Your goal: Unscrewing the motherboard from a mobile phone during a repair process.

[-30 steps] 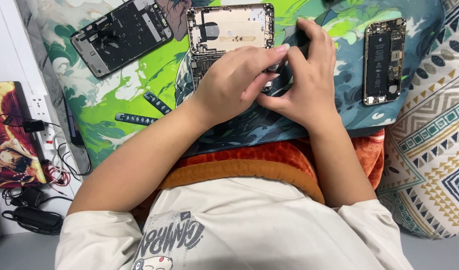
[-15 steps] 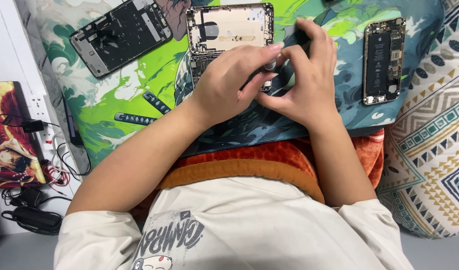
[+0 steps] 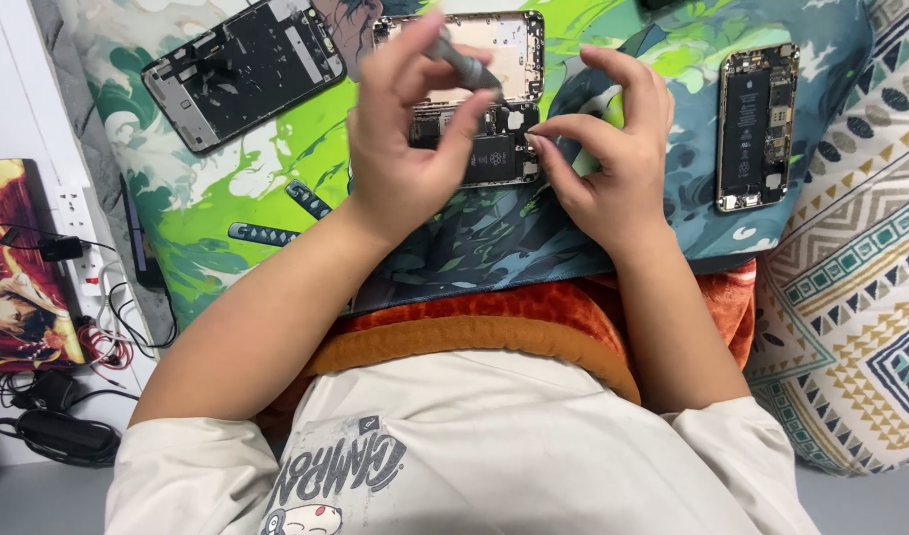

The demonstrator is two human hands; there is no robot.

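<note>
An open phone [image 3: 514, 50] with a gold housing lies on the green printed mat [image 3: 226, 188], its dark battery and boards exposed. My left hand [image 3: 405, 149] is raised just above it and grips a small grey screwdriver [image 3: 461, 63] between thumb and fingers, with the tip pointing down towards the phone. My right hand [image 3: 613, 163] rests to the right of the phone. Its thumb and forefinger pinch the phone's lower right edge. I cannot tell whether a tiny part is between those fingertips.
A detached screen panel [image 3: 241, 69] lies at the upper left of the mat and a second open phone [image 3: 756, 124] at the right. A power strip [image 3: 73, 228] and cables [image 3: 48, 416] sit on the left. A patterned cushion [image 3: 851, 297] is on the right.
My hands were joined over the phone and now stand apart. The left hand has lifted up and left with the screwdriver, uncovering the phone's insides. The right hand has shifted slightly right.
</note>
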